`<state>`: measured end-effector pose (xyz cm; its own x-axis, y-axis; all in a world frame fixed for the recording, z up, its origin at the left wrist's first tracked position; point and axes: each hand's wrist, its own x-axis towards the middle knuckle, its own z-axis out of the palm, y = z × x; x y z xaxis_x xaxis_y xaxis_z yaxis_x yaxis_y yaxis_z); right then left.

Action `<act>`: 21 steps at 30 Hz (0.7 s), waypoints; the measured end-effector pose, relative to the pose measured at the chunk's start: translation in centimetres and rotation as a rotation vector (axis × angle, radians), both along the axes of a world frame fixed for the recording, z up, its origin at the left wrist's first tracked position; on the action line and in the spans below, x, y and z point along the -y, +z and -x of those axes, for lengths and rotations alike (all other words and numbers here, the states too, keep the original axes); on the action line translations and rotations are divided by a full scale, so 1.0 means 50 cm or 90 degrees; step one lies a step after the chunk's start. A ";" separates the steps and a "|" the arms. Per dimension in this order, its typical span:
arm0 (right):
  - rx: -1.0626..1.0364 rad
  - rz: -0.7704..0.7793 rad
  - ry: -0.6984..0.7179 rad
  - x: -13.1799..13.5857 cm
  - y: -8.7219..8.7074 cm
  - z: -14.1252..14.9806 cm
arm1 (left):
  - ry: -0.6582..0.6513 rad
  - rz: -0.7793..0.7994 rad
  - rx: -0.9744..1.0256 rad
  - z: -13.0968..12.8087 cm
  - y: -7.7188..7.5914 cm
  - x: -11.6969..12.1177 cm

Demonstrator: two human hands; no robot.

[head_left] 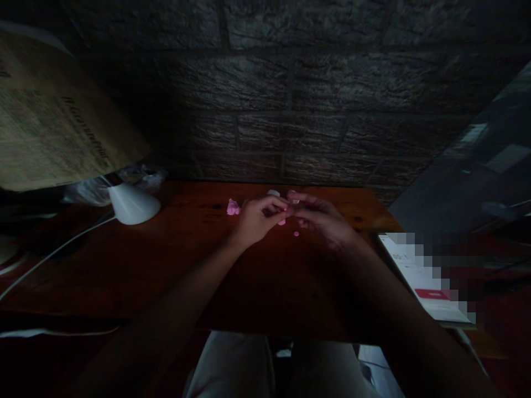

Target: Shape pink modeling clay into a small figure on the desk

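Above the wooden table, my left hand (pixel 256 220) and my right hand (pixel 326 220) meet at the fingertips. Both are closed in a pinch around a small pink piece (pixel 285 209) that looks like modelling clay; fingers cover most of it. Left of my left hand lies a crumpled pink lump (pixel 233 207). A tiny pink ball (pixel 296 234) rests on the wood just below my right fingers. Another pink bit (pixel 282 223) shows under the fingertips. Behind the hands sits a small whitish object (pixel 273 193), partly hidden.
On the left stands a lamp with a white base (pixel 133 204) and a printed paper shade (pixel 53 110); its cord crosses the table (pixel 265 287). A lit tablet or phone (pixel 409 271) lies at the right edge. A dark brick wall (pixel 265 105) rises behind.
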<state>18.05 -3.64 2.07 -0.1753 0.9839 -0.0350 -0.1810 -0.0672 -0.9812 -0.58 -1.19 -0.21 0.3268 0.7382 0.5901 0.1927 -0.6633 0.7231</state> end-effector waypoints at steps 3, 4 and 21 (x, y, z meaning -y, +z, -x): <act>0.005 -0.006 -0.001 -0.001 -0.002 0.000 | 0.012 0.008 -0.002 -0.001 -0.003 0.000; 0.007 -0.010 -0.003 -0.002 -0.002 -0.001 | 0.009 0.009 -0.002 -0.001 -0.003 0.000; 0.000 -0.010 -0.017 -0.004 0.001 -0.004 | -0.029 0.024 0.001 0.006 0.003 -0.003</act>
